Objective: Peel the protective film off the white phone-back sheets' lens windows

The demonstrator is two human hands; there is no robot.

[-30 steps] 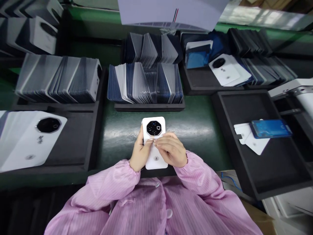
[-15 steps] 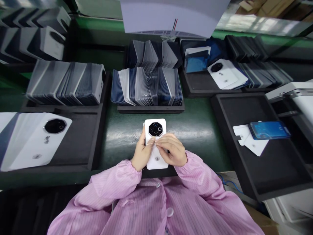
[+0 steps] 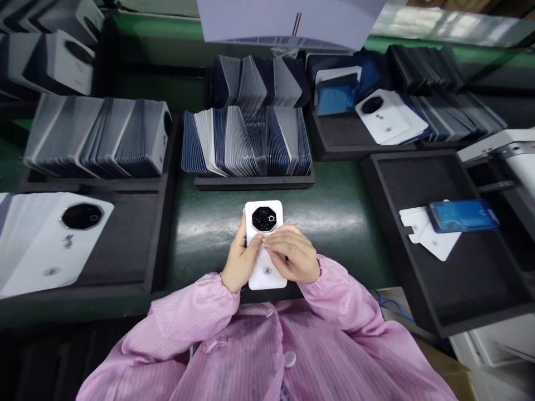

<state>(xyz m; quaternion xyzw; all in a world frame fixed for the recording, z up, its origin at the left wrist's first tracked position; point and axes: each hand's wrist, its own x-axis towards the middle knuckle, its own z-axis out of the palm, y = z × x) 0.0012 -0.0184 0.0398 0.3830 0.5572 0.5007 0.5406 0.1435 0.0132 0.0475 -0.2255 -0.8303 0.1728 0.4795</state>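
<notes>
A white phone [image 3: 264,219] with a black octagonal camera module lies back up in both of my hands, low over the green belt near its front edge. My left hand [image 3: 240,259] wraps round the phone's left side, thumb on its back. My right hand [image 3: 292,255] is closed on the right side, its fingertips pinched together on the middle of the phone's back, meeting the left thumb. Whether a film or tab sits between the fingertips I cannot make out. Pink sleeves cover both arms.
Black foam trays ring the spot: upright rows of phone backs straight ahead [image 3: 246,142] and at left [image 3: 96,136], a white phone lying flat at left [image 3: 54,239], a blue-screened phone on white backs at right [image 3: 462,216], more backs at far right [image 3: 387,117]. Green belt [image 3: 334,206] shows between them.
The hands and phone stay almost in place; only the view shifts slightly. The fingertips keep working at the same spot on the phone's back.
</notes>
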